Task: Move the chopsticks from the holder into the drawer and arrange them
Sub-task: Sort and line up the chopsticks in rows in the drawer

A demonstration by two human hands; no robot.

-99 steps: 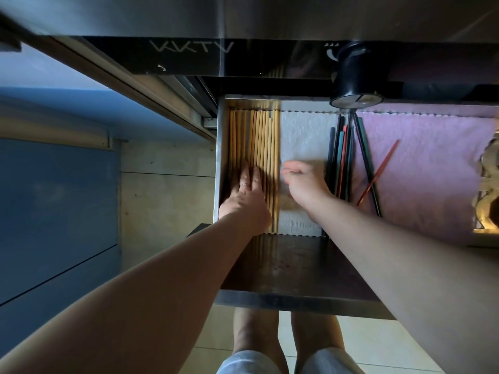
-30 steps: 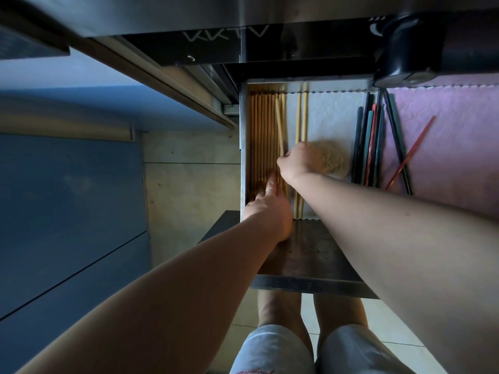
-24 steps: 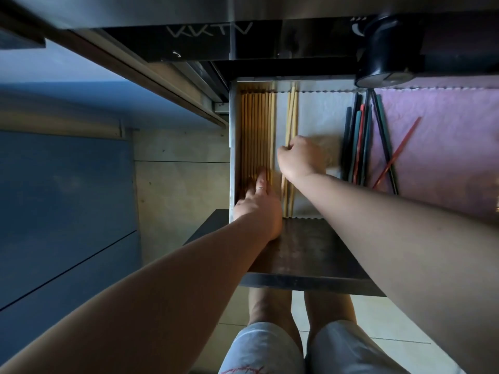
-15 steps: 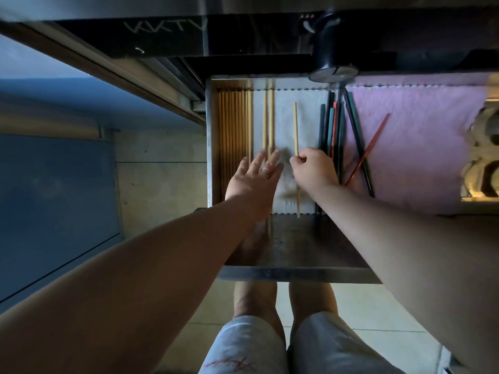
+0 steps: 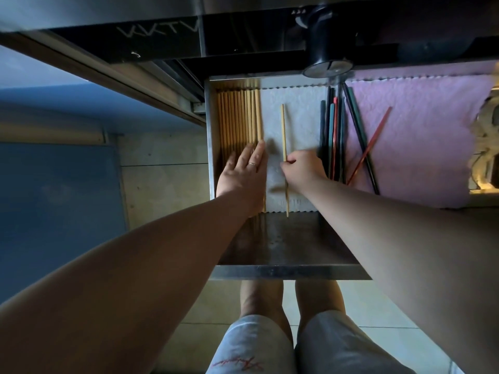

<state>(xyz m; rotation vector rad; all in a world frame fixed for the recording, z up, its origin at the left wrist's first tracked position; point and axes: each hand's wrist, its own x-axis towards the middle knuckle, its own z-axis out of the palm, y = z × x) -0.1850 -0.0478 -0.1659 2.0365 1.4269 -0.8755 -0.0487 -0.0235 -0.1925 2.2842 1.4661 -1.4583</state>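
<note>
**A:** Where do the chopsticks stand?

**B:** A tidy row of pale bamboo chopsticks (image 5: 237,120) lies side by side against the left wall of the open steel drawer (image 5: 270,272). One loose bamboo chopstick (image 5: 283,130) lies apart on the white quilted liner (image 5: 302,117), roughly parallel to the row.

**A:** And the hands?

**B:** The left hand (image 5: 243,171) lies flat, fingers straight and together, pressing on the row's near ends. The right hand (image 5: 302,171) pinches the loose stick near its middle.

**A:** What's left?

**B:** I'd judge it mostly done. That one joins the row. Then the slim, smooth dark lacquered chopsticks (image 5: 330,130) further right want squaring. A thin red chopstick (image 5: 372,141) lies slantwise across one of them, on the nubbly pink cloth (image 5: 418,125).
</note>
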